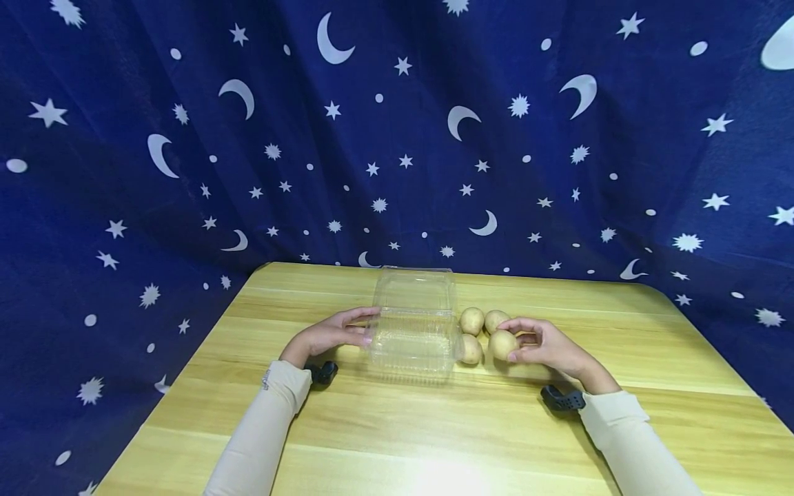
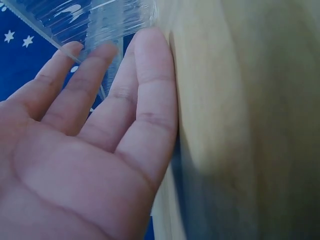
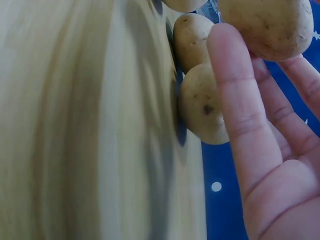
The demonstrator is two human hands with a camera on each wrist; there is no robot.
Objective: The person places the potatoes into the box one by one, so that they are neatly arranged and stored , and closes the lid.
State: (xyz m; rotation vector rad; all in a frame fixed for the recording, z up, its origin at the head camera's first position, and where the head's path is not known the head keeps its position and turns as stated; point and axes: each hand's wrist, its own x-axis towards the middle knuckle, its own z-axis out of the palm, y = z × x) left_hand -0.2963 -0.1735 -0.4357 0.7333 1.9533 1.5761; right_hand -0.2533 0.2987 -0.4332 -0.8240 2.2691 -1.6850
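Observation:
A clear plastic clamshell box (image 1: 412,341) stands on the table with its lid (image 1: 415,289) raised at the back. My left hand (image 1: 331,334) is at the box's left side, its fairly straight fingertips touching the plastic; the left wrist view shows the fingers (image 2: 155,75) against the ribbed wall (image 2: 120,20). In my right hand (image 1: 548,344) a round, pale potato (image 1: 502,345) is pinched between thumb and fingers, raised off the table. Three more potatoes lie right of the box: one at the back (image 1: 471,321), one in front (image 1: 471,350), and one (image 1: 496,320) partly behind the held potato.
The light wooden table (image 1: 372,434) reaches back to a dark blue curtain (image 1: 397,138) printed with white moons and stars. A black wrist strap shows under the left wrist (image 1: 324,373) and another under the right wrist (image 1: 562,399).

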